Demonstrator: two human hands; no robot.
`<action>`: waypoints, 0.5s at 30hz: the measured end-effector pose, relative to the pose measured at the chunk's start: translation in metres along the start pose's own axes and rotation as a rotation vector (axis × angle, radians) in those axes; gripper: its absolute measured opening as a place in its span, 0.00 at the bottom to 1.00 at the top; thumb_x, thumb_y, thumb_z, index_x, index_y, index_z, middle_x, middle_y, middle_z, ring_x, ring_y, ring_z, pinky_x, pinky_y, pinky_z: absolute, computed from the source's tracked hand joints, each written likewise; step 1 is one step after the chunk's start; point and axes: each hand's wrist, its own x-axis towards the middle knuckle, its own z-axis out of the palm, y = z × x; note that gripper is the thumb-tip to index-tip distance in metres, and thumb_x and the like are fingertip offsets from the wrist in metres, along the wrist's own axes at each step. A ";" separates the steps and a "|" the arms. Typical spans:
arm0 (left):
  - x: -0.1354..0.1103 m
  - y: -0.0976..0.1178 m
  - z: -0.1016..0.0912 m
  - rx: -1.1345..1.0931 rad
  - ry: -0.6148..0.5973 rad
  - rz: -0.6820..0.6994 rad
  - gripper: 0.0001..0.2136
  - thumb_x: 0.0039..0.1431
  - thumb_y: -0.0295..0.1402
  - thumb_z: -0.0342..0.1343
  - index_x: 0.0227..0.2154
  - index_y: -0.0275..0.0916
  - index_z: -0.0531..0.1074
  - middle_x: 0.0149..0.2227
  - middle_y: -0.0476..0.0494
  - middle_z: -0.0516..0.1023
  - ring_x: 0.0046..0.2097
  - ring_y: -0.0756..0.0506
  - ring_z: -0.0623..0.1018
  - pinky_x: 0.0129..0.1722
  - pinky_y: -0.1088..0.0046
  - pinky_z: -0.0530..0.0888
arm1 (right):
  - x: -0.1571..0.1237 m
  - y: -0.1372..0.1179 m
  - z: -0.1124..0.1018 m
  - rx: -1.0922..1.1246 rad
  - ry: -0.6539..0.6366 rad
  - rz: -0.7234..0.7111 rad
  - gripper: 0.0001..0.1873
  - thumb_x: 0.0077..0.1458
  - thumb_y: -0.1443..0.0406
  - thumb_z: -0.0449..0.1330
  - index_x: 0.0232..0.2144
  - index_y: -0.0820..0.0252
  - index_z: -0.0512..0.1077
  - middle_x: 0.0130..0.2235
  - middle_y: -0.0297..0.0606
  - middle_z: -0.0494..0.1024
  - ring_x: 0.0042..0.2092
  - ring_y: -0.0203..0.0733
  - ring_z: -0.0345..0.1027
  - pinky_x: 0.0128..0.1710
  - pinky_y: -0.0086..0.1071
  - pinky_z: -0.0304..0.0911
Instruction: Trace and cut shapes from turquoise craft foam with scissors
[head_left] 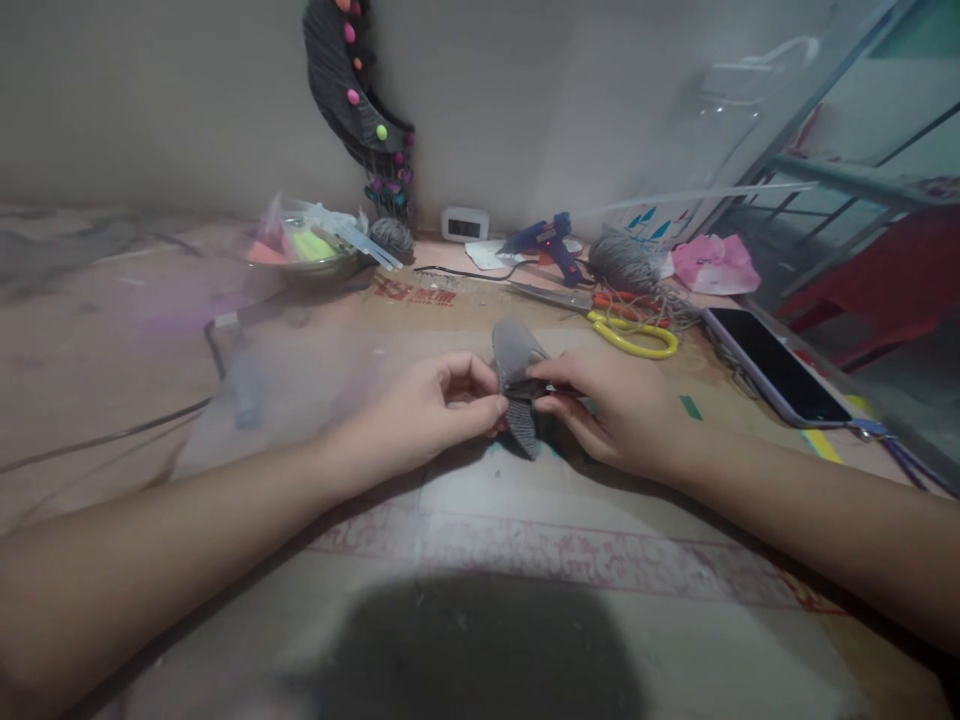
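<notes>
Both my hands meet at the middle of the cardboard-covered table (525,520). Between them stands a grey crescent-shaped piece (516,385), partly wound with grey yarn; its bare upper half curves up, its wrapped lower tip points down. My left hand (435,410) pinches the piece from the left with thumb and fingers closed. My right hand (607,405) pinches it from the right, fingertips touching the middle of the piece. A larger dark crescent (349,95) dotted with coloured pompoms hangs on the wall behind.
Yellow-handled scissors (630,335) and a grey yarn ball (622,262) lie behind my right hand. A blue glue gun (551,243), a pink bag (712,265), a phone (772,365), a bowl of supplies (307,250) and a second yarn ball (391,237) sit further back.
</notes>
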 end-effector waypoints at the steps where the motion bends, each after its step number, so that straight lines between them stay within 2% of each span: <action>1: 0.000 0.000 0.000 0.005 0.000 0.004 0.07 0.58 0.34 0.61 0.32 0.39 0.69 0.28 0.51 0.77 0.30 0.51 0.75 0.29 0.76 0.68 | 0.000 0.000 0.000 -0.006 0.002 -0.006 0.14 0.69 0.61 0.52 0.42 0.63 0.74 0.36 0.44 0.83 0.35 0.44 0.75 0.33 0.34 0.63; 8: -0.001 -0.005 0.001 0.009 -0.003 0.025 0.06 0.59 0.34 0.60 0.32 0.38 0.69 0.28 0.52 0.76 0.28 0.53 0.72 0.26 0.79 0.65 | -0.001 0.000 0.002 -0.019 0.006 -0.023 0.13 0.69 0.62 0.53 0.42 0.64 0.74 0.35 0.43 0.83 0.35 0.44 0.75 0.34 0.33 0.63; 15: -0.001 -0.005 0.001 -0.001 0.001 0.025 0.06 0.59 0.34 0.60 0.33 0.38 0.69 0.28 0.51 0.76 0.29 0.53 0.73 0.27 0.78 0.66 | 0.000 0.001 0.003 -0.003 -0.007 -0.003 0.13 0.68 0.63 0.53 0.41 0.66 0.76 0.34 0.43 0.82 0.34 0.43 0.75 0.33 0.32 0.62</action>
